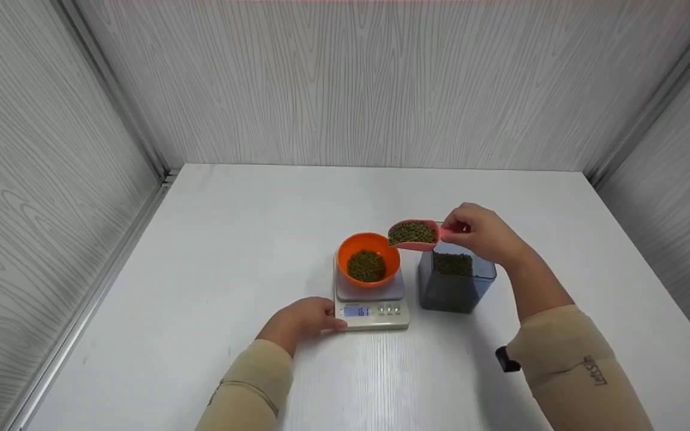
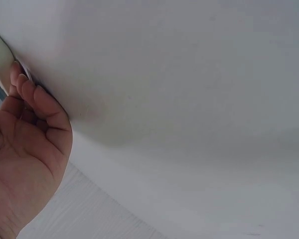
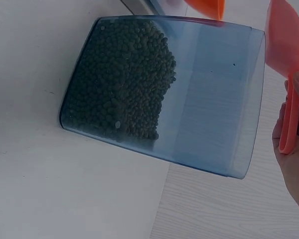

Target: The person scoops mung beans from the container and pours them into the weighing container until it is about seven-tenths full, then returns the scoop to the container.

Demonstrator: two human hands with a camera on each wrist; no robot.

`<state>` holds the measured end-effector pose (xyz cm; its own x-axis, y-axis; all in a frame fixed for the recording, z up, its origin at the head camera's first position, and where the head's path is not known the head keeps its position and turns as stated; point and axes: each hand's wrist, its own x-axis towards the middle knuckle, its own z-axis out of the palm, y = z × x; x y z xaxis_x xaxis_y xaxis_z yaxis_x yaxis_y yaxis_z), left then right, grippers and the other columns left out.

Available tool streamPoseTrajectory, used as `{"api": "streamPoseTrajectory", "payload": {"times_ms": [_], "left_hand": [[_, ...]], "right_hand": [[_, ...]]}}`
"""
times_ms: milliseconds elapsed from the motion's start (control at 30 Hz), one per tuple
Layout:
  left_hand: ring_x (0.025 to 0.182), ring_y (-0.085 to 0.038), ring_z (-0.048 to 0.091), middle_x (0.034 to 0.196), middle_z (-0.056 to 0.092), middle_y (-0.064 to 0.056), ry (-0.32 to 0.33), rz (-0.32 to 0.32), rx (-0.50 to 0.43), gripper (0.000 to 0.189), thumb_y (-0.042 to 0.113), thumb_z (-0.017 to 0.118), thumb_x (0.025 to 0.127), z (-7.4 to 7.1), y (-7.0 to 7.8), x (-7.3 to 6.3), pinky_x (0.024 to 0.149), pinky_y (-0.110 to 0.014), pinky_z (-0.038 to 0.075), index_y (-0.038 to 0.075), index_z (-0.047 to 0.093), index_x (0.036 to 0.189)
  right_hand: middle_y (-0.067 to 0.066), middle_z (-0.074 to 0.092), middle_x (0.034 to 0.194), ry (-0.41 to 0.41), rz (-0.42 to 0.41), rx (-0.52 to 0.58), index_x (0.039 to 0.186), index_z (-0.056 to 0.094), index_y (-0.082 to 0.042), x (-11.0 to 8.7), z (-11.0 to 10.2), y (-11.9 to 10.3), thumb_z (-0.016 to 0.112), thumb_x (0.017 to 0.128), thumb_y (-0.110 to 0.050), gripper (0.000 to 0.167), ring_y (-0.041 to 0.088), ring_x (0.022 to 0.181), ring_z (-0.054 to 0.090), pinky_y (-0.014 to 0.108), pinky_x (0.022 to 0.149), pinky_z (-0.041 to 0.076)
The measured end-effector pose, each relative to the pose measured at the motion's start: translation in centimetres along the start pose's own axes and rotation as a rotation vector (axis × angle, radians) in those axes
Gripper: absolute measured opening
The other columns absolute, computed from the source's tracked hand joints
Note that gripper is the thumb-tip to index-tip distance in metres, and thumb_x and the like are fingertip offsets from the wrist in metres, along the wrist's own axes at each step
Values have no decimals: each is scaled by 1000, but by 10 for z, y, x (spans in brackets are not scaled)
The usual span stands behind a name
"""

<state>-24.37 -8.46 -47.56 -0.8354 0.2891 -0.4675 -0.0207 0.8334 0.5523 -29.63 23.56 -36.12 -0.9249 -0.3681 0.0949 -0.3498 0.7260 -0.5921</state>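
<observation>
Right hand (image 1: 481,234) clamped on laden pink plastic scoop (image 3: 285,40) near round orange bowl (image 1: 363,241); left hand (image 1: 308,317) grips flat white scale (image 1: 375,319)

Can pass over the desk (image 1: 201,251) to the left of the scale (image 1: 381,321) or behind the bowl (image 1: 354,245). Blocked at the scale's near left corner by the left hand (image 1: 306,317). Pinched to a narrow gap between scale and tub (image 1: 447,296), partly roofed over by the scoop (image 1: 415,246). Barred above the tub by the right hand (image 1: 481,233), at the back by a wall (image 1: 345,84).
</observation>
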Motion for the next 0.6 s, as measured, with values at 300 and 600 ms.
{"api": "streamPoseTrajectory", "payload": {"times_ms": [300,600], "left_hand": [[79,-20,47,72,46,-1,-1,2,1,32,41,67,79,-1,-3,-1,71,-34,33,15,51,74],[77,-19,47,72,46,-2,5,-14,-13,31,41,67,79,-2,-1,-3,68,-34,33,14,52,75]], "right_hand": [[6,53,88,-21,-16,-15,91,63,-9,3,2,-5,66,84,-14,9,19,80,47,33,70,43],[6,53,90,-31,4,-26,92,63,-9,6,2,-9,66,84,-15,10,19,82,48,33,71,44]]}}
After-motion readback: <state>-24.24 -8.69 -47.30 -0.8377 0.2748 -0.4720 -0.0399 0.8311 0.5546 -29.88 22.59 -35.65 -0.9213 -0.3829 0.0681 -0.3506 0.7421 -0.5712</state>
